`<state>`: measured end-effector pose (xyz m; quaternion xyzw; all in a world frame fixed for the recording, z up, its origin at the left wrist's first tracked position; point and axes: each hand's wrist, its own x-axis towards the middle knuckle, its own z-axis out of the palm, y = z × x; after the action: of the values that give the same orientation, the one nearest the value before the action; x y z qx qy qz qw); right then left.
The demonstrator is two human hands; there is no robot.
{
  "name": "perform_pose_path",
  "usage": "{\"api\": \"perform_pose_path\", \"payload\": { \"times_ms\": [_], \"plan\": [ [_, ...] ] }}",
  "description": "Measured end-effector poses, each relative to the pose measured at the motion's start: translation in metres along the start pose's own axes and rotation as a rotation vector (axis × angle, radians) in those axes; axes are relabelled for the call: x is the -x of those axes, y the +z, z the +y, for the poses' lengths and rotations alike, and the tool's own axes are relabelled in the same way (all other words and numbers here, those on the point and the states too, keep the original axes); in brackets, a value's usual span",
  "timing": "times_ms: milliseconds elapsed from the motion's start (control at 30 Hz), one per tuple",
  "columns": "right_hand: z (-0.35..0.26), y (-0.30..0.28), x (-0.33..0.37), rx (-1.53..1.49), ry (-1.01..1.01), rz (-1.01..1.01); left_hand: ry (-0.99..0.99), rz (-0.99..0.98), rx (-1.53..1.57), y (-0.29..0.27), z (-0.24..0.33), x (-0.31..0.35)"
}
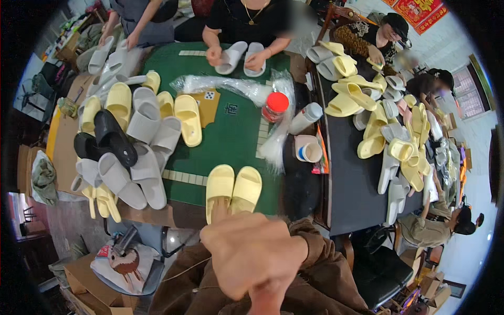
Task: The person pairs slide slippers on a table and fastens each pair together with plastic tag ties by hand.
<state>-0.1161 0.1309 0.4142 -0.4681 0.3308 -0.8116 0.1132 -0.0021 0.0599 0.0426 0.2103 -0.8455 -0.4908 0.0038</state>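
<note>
A pair of pale yellow slide slippers (233, 188) stands side by side at the near edge of the green mat, toes pointing away from me. My right hand (262, 249) is large and blurred in front of the heels, its fingers curled in a fist; what it may hold is hidden. Fingers (221, 206) reach into the open heel of the left slipper, but I cannot tell which hand they belong to. My left hand overlaps with the right and mostly cannot be made out. Left of the pair lies a heap of grey slippers (144, 113), with yellow and black ones.
Across the table a person's hands (255, 62) touch grey slippers. Clear plastic bags (226, 86), a red-lidded jar (275, 106), a white bottle (306, 117) and a cup (308, 151) stand on the table. More slippers cover the dark table (349, 194) at right, with people beside it.
</note>
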Motion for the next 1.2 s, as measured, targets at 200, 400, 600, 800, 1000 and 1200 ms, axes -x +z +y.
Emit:
{"api": "perform_pose_path", "payload": {
  "times_ms": [200,400,600,800,1000,1200],
  "plan": [
    [-0.017,0.017,-0.007,0.066,-0.238,0.188,-0.002,0.004,-0.43,0.024,-0.001,-0.01],
    [-0.002,0.008,-0.003,0.056,-0.285,0.122,0.008,0.098,-0.468,0.036,-0.005,-0.014],
    [0.007,0.004,0.018,0.037,-0.254,0.136,0.054,0.239,-0.642,0.052,-0.02,-0.024],
    [0.015,0.007,0.031,0.361,-0.247,0.291,-0.167,-0.144,-0.794,0.045,-0.021,-0.035],
    [0.019,-0.023,0.054,0.308,0.03,-0.025,0.016,0.157,-0.771,0.058,-0.015,-0.041],
    [0.019,-0.052,0.122,0.432,0.52,0.14,0.033,0.101,-0.734,0.049,-0.017,-0.044]
  ]
}}
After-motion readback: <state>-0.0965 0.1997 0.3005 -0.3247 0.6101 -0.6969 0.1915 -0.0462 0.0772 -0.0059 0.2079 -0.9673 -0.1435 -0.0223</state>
